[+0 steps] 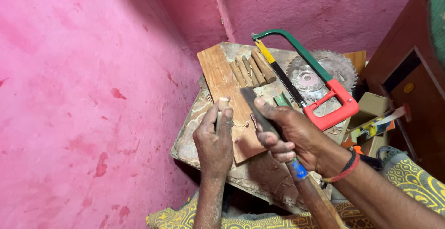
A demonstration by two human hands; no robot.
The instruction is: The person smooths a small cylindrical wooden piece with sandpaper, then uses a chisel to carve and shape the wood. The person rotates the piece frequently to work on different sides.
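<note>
A short, pale wooden peg [223,104] is pinched upright in the closed grip of the left hand [214,143], its rounded tip showing above the fingers, over a reddish plank [222,83]. Just beside it, a flat dark file [256,106] with a rough brown handle is clasped in the closed grip of the right hand [292,136]. More round pegs [251,70] are laid side by side on the plank, with a green-and-red hacksaw [315,78] and toothed saw blades [317,73] on the dusty surface [194,136].
</note>
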